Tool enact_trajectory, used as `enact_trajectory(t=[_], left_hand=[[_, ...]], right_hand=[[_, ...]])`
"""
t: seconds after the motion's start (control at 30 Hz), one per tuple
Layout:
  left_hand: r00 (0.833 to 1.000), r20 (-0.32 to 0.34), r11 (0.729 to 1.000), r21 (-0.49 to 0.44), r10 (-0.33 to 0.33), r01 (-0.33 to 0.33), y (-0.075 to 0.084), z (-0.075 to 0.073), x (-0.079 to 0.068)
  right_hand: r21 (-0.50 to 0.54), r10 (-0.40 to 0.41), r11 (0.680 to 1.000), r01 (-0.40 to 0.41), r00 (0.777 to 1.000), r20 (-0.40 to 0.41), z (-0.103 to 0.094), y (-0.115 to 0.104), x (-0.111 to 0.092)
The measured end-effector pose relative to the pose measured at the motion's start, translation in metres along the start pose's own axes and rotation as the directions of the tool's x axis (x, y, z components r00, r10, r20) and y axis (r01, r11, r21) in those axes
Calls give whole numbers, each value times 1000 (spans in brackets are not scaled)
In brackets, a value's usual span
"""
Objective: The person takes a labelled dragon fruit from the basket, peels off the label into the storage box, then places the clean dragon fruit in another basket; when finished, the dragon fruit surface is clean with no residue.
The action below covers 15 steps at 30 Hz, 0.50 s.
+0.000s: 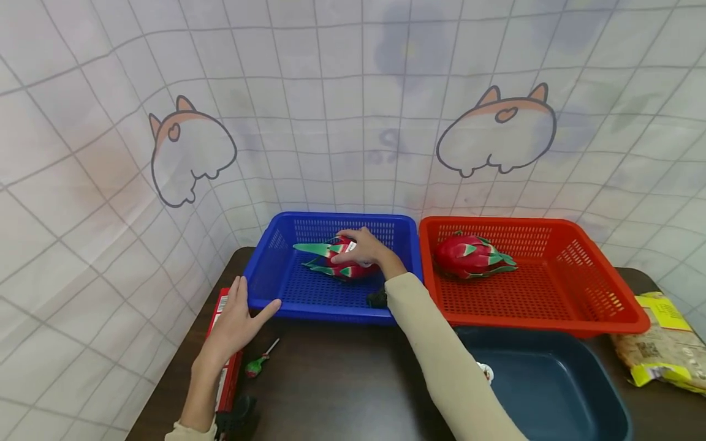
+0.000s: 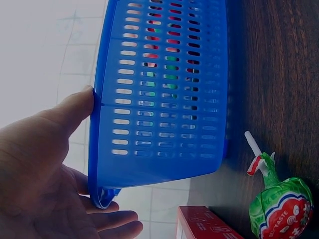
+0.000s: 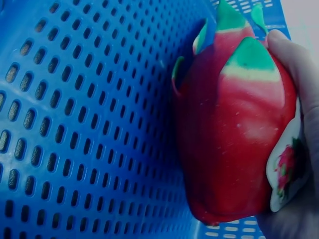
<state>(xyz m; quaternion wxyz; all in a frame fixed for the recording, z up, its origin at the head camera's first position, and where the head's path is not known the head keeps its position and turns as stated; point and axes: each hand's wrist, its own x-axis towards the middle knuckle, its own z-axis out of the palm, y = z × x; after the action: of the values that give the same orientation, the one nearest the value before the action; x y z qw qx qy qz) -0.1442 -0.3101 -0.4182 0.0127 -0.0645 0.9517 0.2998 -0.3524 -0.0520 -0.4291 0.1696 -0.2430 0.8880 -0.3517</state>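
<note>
Inside the blue basket (image 1: 331,316) lies a red dragon fruit (image 1: 346,271) with green-tipped scales. My right hand (image 1: 366,248) grips it from above, thumb and fingers round its sides. A white-edged picture sticker (image 3: 284,172) of a dragon fruit shows on it beside my palm in the right wrist view. At the basket's near left corner, my left hand (image 1: 238,321) rests on the rim with fingers spread. Seen from the left wrist, its thumb (image 2: 75,107) touches the rim edge and the other fingers extend past the corner.
A red basket (image 1: 612,294) holding a second dragon fruit (image 1: 469,256) stands to the right. Before it sits a dark blue tub (image 1: 609,383), with a bag of food (image 1: 659,343) at far right. A lollipop (image 1: 255,366) and a red box (image 1: 228,386) lie near my left arm.
</note>
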Motion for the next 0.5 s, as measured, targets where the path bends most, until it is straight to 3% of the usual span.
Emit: enact_trajectory(t=[0.5], left_hand=[[1000,14,1000,0,16,-16,1,-1,-1]], right_hand=[[-17,-40,999,39,997,-64,12,-6,9]])
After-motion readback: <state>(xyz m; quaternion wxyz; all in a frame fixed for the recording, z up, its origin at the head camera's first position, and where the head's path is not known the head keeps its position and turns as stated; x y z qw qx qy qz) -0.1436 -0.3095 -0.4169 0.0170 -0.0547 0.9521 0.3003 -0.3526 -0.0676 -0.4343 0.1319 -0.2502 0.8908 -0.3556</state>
